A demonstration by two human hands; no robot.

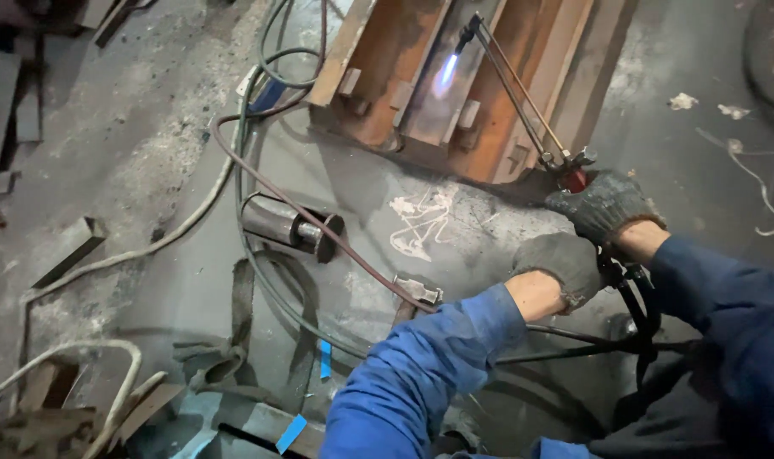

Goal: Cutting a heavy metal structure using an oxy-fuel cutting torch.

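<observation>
Both my hands wear dark knit gloves and grip a long cutting torch. My right hand closes around the torch body near its red valve. My left hand holds the rear handle, where the black hoses join. The torch's thin tubes reach up and left to a nozzle with a blue-white flame burning. The flame points down at a rusty steel structure of channels and small welded blocks. Blue sleeves cover both my arms.
Hoses loop across the dusty concrete floor. A short steel cylinder lies left of centre, and a small metal clamp near my left sleeve. Scrap steel bars, a strap and blue tape pieces lie at the lower left.
</observation>
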